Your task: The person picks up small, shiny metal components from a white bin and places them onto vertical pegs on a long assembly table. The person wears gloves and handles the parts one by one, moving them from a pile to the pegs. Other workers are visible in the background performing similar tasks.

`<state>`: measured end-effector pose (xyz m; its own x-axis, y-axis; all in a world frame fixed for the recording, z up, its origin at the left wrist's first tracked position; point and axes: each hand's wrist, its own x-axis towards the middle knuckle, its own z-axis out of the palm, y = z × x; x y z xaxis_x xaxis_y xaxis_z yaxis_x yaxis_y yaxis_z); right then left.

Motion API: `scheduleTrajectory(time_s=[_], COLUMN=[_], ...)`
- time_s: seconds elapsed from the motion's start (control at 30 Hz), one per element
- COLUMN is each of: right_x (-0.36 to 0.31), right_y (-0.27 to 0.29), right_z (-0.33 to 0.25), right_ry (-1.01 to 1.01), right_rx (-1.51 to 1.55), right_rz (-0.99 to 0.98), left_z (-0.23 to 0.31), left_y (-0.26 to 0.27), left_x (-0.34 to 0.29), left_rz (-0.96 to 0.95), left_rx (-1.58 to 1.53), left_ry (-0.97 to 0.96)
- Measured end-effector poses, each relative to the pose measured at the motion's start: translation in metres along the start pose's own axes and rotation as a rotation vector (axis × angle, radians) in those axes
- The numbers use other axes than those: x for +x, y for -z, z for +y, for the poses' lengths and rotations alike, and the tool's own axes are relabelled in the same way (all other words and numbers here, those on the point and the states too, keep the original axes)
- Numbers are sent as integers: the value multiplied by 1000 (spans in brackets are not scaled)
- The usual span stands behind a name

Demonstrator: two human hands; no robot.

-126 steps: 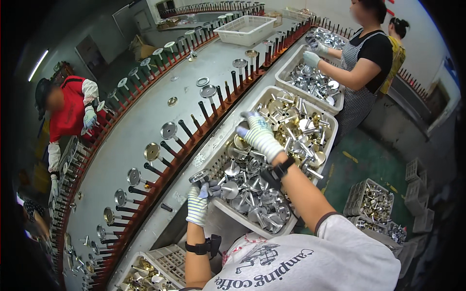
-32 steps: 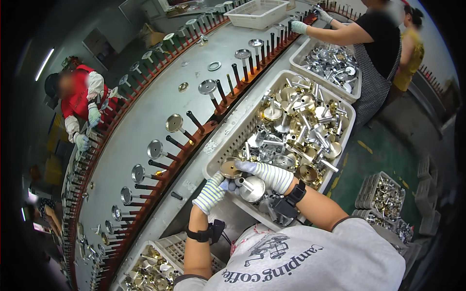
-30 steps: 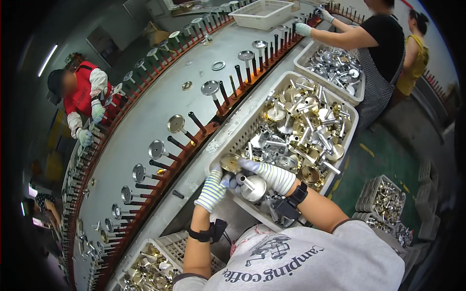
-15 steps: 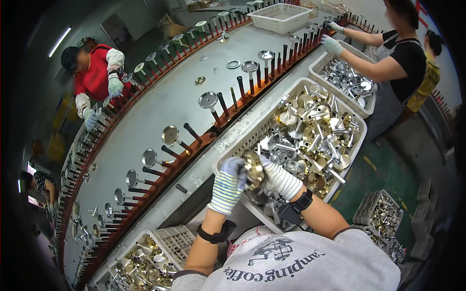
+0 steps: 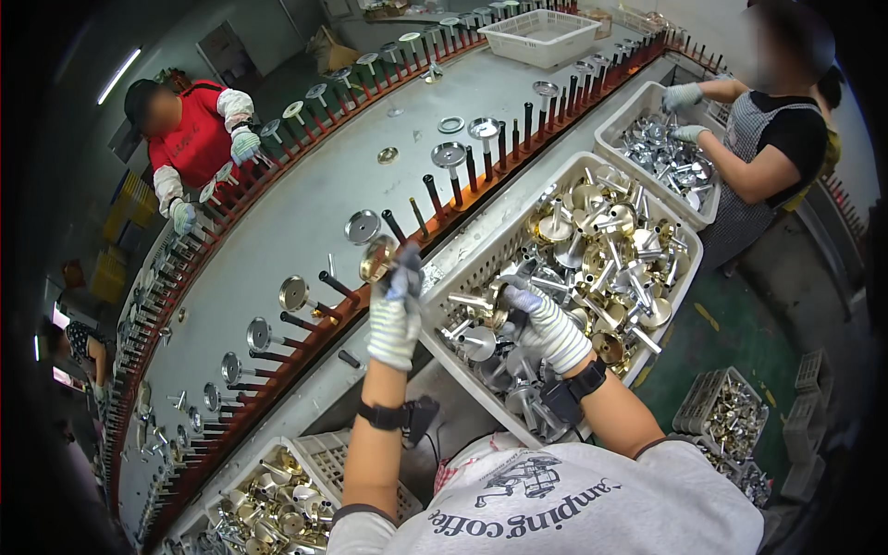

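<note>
My left hand [image 5: 394, 319], in a striped knit glove with dark fingertips, is at the row of upright pegs and somewhat smeared by motion. Its fingers close on a round gold metal cup [image 5: 376, 259] beside a black-tipped peg [image 5: 395, 228]. Over the near end of a white crate [image 5: 433, 347], my right hand [image 5: 546, 324] grips a gold stemmed metal disc [image 5: 500, 307], its stem pointing left. Beneath that hand the crate holds a heap of gold and silver stemmed discs [image 5: 601, 245]. My right fingers partly hide the disc.
Red-based pegs, many bearing discs [image 5: 294, 292], curve along the grey table [image 5: 277, 203]. Another crate of gold parts [image 5: 277, 509] stands at lower left. A person in red [image 5: 199, 129] works across the table; another in a checked apron [image 5: 754, 139] works at a far-right crate.
My hands have parted from over the crate. The left moved up and left to the pegs with a gold cup; the right stays over the crate, holding a gold disc. The peg row shifted slightly.
</note>
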<state>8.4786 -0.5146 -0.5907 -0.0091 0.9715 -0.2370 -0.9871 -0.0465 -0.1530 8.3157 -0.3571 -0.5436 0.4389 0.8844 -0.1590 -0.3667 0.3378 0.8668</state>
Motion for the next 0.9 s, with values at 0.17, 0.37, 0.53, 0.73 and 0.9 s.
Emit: scheduleTrajectory(time_s=[0.17,0.37,0.53,0.73,0.9], right_x=[5,5,7,15,17], right_y=[9,8,17,41,42], right_z=[-21,-46,-63,-74,-94], right_ry=[-49,-33,-12,-6,83], right_rx=[-23,-38,-59,-89,-244], right_rz=[108,159,131,164,178], left_z=[-20,-51,-49,-58,-75], left_y=[-4,33,47,52,-66], left_x=[110,171,178,133,31], left_rz=[39,384,425,333,-399], left_rx=[337,1491,1556,1423,1331], left_ry=[-268,-189,-233,-89,-318])
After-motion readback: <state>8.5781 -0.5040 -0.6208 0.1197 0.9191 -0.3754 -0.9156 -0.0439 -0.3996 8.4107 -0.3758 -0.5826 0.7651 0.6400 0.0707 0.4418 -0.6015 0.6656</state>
